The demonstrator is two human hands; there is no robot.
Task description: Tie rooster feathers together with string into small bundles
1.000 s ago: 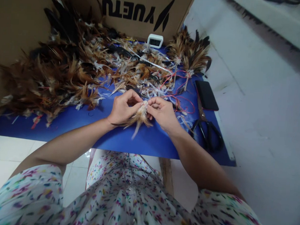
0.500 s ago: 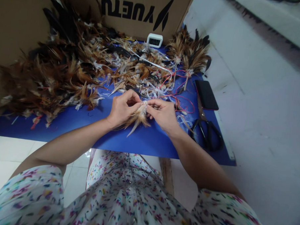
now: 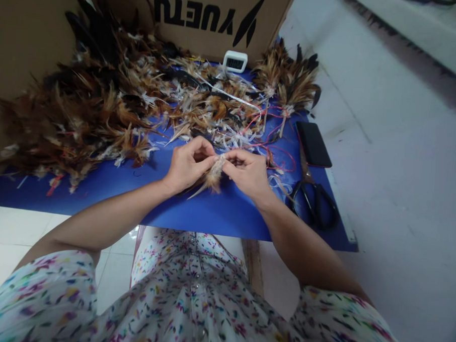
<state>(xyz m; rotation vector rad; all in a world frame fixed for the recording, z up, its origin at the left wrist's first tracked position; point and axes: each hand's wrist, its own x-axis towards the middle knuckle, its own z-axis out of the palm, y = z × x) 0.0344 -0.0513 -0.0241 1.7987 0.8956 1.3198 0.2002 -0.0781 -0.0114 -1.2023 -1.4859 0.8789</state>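
Since the earlier frames, the small feather bundle (image 3: 213,174) has been drawn tighter: its loose pale tip, which hung lower toward the blue worktop (image 3: 211,213), now points down-left and sits closer to the palms. Both hands have barely shifted. The bundle is pinched between the left hand (image 3: 186,164) and the right hand (image 3: 248,173), fingertips closed on its quill end, just above the worktop. Black scissors (image 3: 317,202) and a dark phone (image 3: 314,144) lie unchanged to the right.
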